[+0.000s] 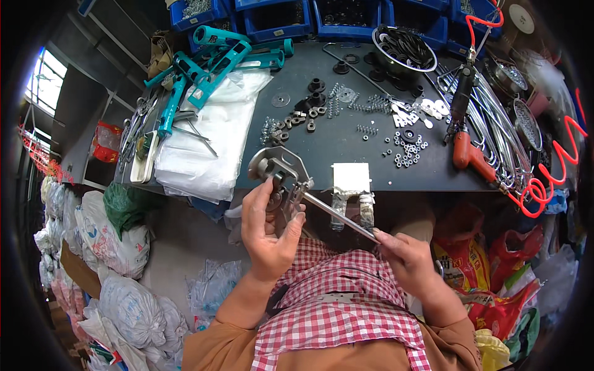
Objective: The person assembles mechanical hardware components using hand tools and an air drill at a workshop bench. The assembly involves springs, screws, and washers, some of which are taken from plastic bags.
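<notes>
My left hand (267, 232) is closed around a grey metal caulking gun trigger assembly (288, 162), which is held up just in front of the table edge. A bare metal rod (340, 214) slants from this assembly down to the right. Its lower end is pinched between the thumb and fingers of my right hand (405, 256). Where rod and assembly meet, my left fingers partly hide the details. Just beyond the rod, a white-topped fixture (351, 178) stands at the table edge. Coil springs (366, 130) and small metal rings (408, 151) lie behind it.
Teal caulking gun frames (219, 71) and white plastic sheets (204, 145) lie at left. A bowl of black rings (405, 46) stands at the back before blue bins (278, 21). At right are a red air screwdriver (470, 157), coiled hose (552, 179) and bent rods (489, 117).
</notes>
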`<action>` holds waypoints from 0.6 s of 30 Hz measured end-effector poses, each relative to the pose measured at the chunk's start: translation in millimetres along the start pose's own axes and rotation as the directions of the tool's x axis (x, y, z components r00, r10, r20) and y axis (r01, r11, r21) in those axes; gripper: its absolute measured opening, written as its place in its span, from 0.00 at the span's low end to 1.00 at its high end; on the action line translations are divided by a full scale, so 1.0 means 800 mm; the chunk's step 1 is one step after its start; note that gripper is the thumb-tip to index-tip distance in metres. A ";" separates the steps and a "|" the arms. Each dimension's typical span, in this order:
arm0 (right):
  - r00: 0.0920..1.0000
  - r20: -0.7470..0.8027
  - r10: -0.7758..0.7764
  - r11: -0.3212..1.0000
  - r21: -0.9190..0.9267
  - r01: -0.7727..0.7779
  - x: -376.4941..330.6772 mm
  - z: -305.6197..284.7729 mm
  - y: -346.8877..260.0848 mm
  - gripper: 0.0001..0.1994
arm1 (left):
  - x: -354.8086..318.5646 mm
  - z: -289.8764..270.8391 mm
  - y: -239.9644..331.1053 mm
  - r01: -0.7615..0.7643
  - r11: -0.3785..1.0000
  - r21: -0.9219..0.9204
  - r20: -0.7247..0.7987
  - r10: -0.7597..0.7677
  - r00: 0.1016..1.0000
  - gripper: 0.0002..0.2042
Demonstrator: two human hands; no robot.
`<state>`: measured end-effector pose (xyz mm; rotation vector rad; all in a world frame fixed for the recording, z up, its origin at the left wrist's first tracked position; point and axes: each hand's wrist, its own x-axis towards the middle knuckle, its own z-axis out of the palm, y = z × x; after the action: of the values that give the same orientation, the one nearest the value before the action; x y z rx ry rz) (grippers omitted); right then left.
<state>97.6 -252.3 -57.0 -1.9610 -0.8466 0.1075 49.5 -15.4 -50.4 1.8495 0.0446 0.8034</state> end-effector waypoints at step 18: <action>0.979 -0.069 -0.190 0.846 -0.518 0.128 0.227 0.008 0.125 0.07 | 0.026 -0.030 0.003 -0.431 0.810 0.398 0.348 0.302 0.888 0.26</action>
<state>283.5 -168.4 -93.0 -2.3479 -1.0309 -0.3682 52.1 11.1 -33.2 2.4662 -0.3389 0.8471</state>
